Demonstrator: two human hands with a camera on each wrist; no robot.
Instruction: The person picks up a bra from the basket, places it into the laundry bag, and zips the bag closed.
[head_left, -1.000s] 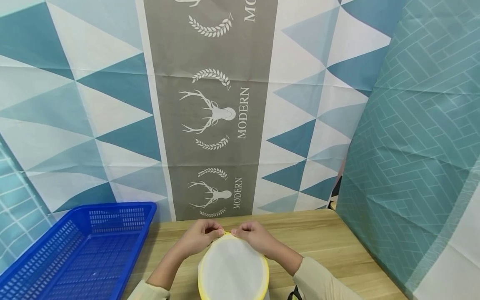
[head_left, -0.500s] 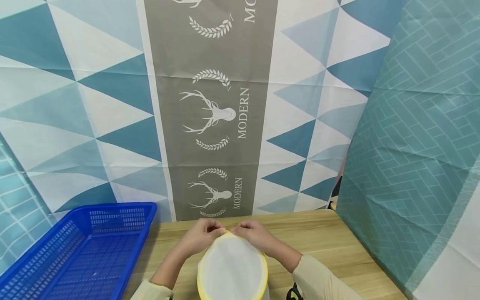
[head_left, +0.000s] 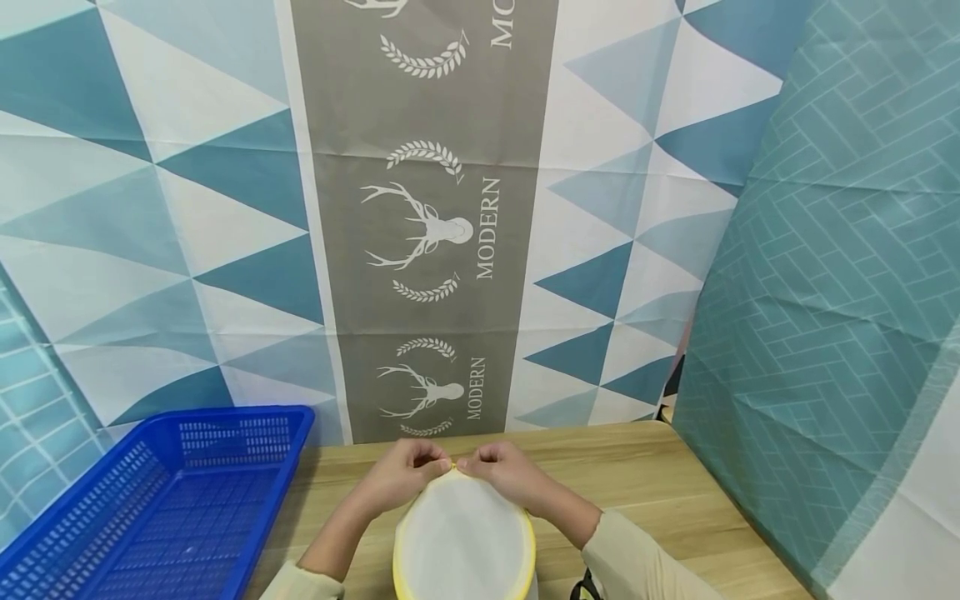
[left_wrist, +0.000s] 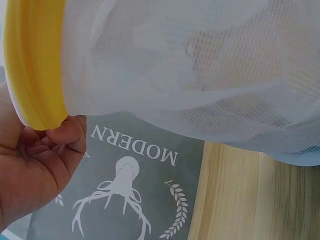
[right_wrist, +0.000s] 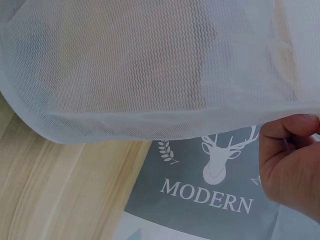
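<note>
A white mesh laundry bag (head_left: 465, 537) with a round top and a yellow edge band stands upright in front of me at the bottom of the head view. At the far side of that band, my left hand (head_left: 405, 473) pinches the edge between thumb and fingers. Close beside it, my right hand (head_left: 508, 477) pinches the same edge, thumb against curled fingers. In the left wrist view the thick yellow band (left_wrist: 37, 65) passes over the left fingers. Through the mesh (right_wrist: 150, 60) in the right wrist view, blurred coloured shapes show; what they are I cannot tell.
A blue plastic basket (head_left: 288, 479) with perforated walls stands at the left on the wooden table (head_left: 637, 475). Patterned cloth (head_left: 420, 300) hangs behind the table, and a teal cloth (head_left: 832, 333) hangs along the right side. A small black-and-yellow item (head_left: 585, 587) lies by the right sleeve.
My right hand has shifted slightly left, so the two thumbs are closer together at the yellow edge. The bag has tilted or moved a little to the left. The basket has not moved.
</note>
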